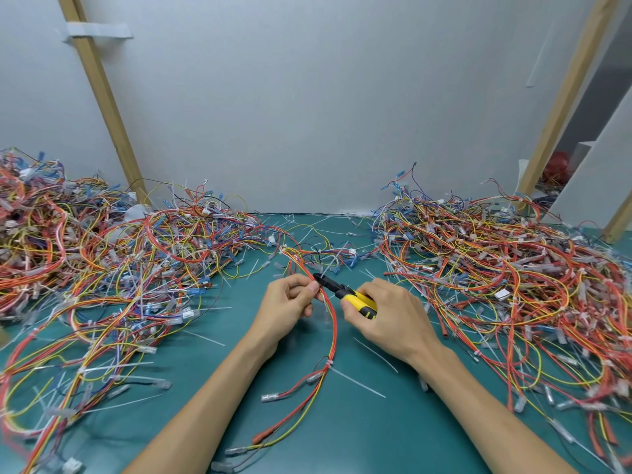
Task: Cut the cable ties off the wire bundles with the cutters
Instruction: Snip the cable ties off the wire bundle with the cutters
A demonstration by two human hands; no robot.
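Note:
A thin bundle of red, orange and yellow wires [332, 323] runs down the middle of the green table [359, 432]. My left hand [290, 302] pinches this bundle near its upper part. My right hand [386, 316] grips the yellow-and-black cutters [345, 292], whose black jaws touch the bundle right beside my left fingertips. A white cable tie [329, 363] still wraps the bundle lower down, where the wires fan out to their terminals.
Large tangled wire piles lie on the left [113, 268] and the right [506, 268] of the table. Loose white tie offcuts [374, 354] are scattered on the green surface. A grey wall with slanted wooden posts [102, 97] stands behind.

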